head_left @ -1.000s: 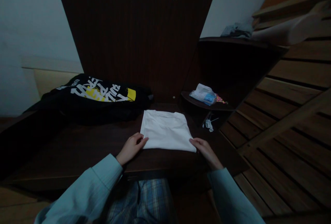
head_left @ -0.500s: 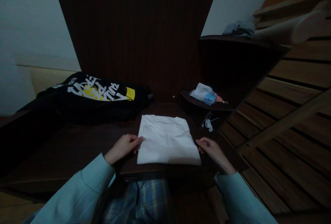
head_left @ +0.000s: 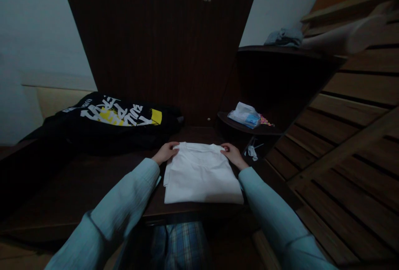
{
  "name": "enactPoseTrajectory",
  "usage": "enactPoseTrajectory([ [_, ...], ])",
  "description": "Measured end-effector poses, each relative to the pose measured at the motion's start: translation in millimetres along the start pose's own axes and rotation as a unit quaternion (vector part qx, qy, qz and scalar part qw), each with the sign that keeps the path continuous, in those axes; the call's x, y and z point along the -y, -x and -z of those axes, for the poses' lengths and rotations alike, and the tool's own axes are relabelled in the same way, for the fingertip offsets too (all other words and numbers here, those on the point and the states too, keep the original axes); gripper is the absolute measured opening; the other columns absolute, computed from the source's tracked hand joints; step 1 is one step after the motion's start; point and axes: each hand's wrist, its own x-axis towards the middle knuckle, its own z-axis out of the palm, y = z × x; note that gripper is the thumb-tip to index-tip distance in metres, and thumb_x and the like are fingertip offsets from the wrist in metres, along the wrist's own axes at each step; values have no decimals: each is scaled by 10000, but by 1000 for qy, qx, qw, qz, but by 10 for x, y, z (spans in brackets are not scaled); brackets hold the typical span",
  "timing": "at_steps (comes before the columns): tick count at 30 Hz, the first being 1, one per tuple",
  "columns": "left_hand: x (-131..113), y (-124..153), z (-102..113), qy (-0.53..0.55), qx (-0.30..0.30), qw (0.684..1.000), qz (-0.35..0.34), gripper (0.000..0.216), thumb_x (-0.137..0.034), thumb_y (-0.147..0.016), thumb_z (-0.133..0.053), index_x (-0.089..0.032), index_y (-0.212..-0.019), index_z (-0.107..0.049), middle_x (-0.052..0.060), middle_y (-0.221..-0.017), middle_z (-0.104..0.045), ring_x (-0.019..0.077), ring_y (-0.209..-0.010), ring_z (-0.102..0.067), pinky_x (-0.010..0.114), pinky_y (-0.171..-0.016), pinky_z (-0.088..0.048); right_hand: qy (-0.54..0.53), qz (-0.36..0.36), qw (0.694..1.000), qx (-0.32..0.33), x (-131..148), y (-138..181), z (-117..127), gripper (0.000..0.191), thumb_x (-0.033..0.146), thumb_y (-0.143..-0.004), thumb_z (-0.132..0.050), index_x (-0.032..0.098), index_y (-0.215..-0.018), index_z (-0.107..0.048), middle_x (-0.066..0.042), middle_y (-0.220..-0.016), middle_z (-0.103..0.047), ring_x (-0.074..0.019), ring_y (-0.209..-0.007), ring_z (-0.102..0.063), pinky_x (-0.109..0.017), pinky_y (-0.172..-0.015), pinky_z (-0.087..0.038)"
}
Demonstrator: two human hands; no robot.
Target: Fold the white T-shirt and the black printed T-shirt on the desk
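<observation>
A white T-shirt [head_left: 202, 174], folded into a rough square, lies flat on the dark wooden desk [head_left: 102, 182] with its neckline at the far side. At its far left corner, my left hand [head_left: 168, 152] pinches the cloth between thumb and fingers. My right hand [head_left: 233, 154] grips the far right corner the same way, its fingertips partly hidden by the hand itself. Both forearms, in pale green sleeves, run along the sides of the shirt.
A black garment [head_left: 124, 124] with white and yellow lettering is heaped at the back left. To the right, a corner shelf [head_left: 224, 118] holds a plastic packet [head_left: 245, 115]. Grey folded cloth [head_left: 284, 37] lies on the upper shelf. Wooden slats [head_left: 352, 153] stand at far right.
Both hands have moved from the shirt's left and right sides to its far corners and now grip the cloth there. The shirt stays in nearly the same place.
</observation>
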Motion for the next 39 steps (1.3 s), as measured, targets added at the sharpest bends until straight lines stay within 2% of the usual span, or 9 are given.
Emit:
enactPoseTrajectory([
  [5, -42, 61, -23, -18, -44, 999, -25, 399, -172, -621, -540, -122, -1011, -607, 84, -1014, -620, 191, -882, -580, 290, -784, -453, 28, 33, 999, -15, 59, 38, 41, 60, 185, -533, -555, 198, -585, -584, 24, -624, -564, -138, -611, -498, -280, -638, -398],
  [13, -250, -111, -14, -47, -128, 987, -81, 424, -110, -656, -453, -118, -1062, -575, 92, -1043, -566, 197, -954, -538, 315, -869, -423, 9, 76, 993, -87, 324, -200, 122, 89, 178, -558, -529, 191, -631, -577, 3, -677, -574, -149, -659, -513, -279, -655, -406],
  [16, -218, -202, -37, -62, -128, 987, -73, 446, -84, -667, -445, -93, -1100, -553, 115, -1087, -551, 208, -1022, -515, 322, -931, -381, -10, 40, 996, -78, 306, -264, 14, 92, 158, -538, -526, 190, -619, -556, 11, -648, -565, -145, -641, -512, -279, -650, -410],
  [19, -96, -224, -51, -50, -104, 993, -37, 537, -79, -673, -484, -58, -1209, -460, 154, -1178, -510, 222, -1099, -475, 319, -965, -346, -37, -25, 997, -61, 214, -238, -114, 133, 145, -510, -543, 190, -635, -546, 11, -652, -568, -143, -632, -520, -288, -657, -418],
  [22, 37, -170, -24, -3, -87, 996, 10, 656, -154, -700, -542, -79, -1313, -321, 167, -1199, -494, 221, -1025, -523, 328, -887, -407, -80, -75, 991, -71, 106, -161, -159, 222, 196, -515, -587, 186, -734, -551, -16, -744, -592, -150, -670, -549, -300, -674, -428],
  [25, 108, -52, 28, 39, -95, 994, 46, 718, -220, -704, -582, -119, -1341, -266, 163, -1183, -489, 181, -852, -572, 309, -740, -464, -105, -102, 986, -82, 31, -39, -99, 344, 260, -521, -626, 188, -845, -534, -35, -845, -594, -159, -725, -566, -300, -694, -434],
  [29, 98, 195, 47, 93, -75, 991, 63, 741, -248, -688, -607, -158, -1338, -264, 94, -1061, -522, 93, -649, -536, 237, -607, -450, -127, -148, 980, -41, 19, 243, 52, 423, 307, -529, -663, 192, -906, -510, -19, -810, -591, -161, -712, -568, -272, -636, -443],
  [34, 43, 453, -12, 102, -23, 993, 47, 700, -291, -701, -568, -154, -1332, -298, -7, -771, -543, 98, -602, -499, 221, -582, -419, -157, -209, 964, 38, 94, 614, 184, 384, 343, -579, -661, 189, -904, -526, -6, -700, -590, -150, -622, -558, -238, -520, -417],
  [39, 56, 451, -50, 55, -38, 998, 7, 474, -288, -686, -538, -131, -1134, -549, 5, -756, -573, 117, -643, -509, 228, -612, -418, -162, -152, 972, 83, 88, 685, 156, 535, 381, -534, -661, 180, -1007, -516, 62, -538, -499, -117, -490, -471, -226, -473, -342],
])
